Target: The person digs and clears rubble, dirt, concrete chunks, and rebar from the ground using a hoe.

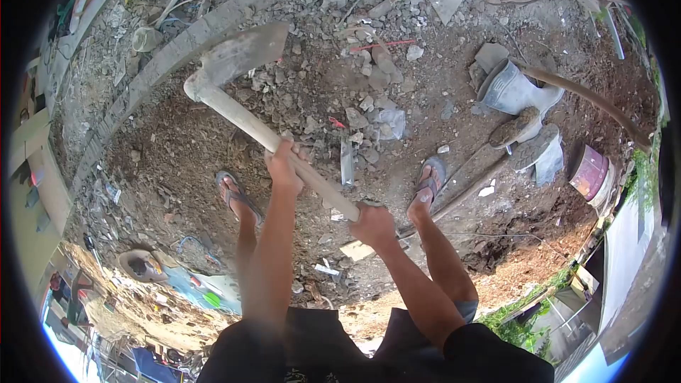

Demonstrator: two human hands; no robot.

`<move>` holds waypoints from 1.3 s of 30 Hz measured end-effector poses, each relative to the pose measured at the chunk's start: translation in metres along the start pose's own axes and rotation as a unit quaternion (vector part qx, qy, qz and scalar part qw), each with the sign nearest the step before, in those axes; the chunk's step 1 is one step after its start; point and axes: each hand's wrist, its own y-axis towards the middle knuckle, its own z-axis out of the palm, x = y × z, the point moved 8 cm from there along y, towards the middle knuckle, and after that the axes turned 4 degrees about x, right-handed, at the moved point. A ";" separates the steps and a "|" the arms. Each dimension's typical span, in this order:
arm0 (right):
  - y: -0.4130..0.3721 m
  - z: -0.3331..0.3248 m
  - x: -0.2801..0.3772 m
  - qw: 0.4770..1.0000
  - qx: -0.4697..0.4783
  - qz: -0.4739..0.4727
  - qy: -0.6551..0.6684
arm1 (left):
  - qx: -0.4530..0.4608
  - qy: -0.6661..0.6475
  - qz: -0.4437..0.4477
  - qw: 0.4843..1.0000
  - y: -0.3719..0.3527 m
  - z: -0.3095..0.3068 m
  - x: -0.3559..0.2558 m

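Observation:
A hoe (237,117) with a pale wooden handle and a wide, dirt-covered metal blade (245,53) slants across the view, raised in front of me with its head to the upper left. My left hand (285,167) is wrapped round the middle of the handle. Closer to my body, my right hand (372,225) grips the handle's lower end. Below the hoe lies broken, stony soil (298,99), and my two sandalled feet (237,195) stand apart on it.
On the right are rubber boots (521,89), long wooden poles (596,99) and a pinkish bucket (590,174). A low curved concrete edge (152,71) runs along the left. Broken slabs (440,0) and rubble lie ahead. A clear plastic scrap (390,124) rests mid-ground.

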 end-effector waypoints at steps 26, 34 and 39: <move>-0.027 0.003 -0.028 0.997 0.008 0.021 -0.072 | -0.156 0.016 -0.155 0.975 -0.048 -0.050 0.101; 0.172 -0.157 -0.072 0.987 0.032 0.038 -0.150 | -0.188 0.148 -0.109 0.965 0.161 0.119 0.136; 0.044 -0.057 -0.075 0.991 0.066 0.067 -0.096 | -0.140 0.135 -0.231 0.953 0.044 0.033 0.159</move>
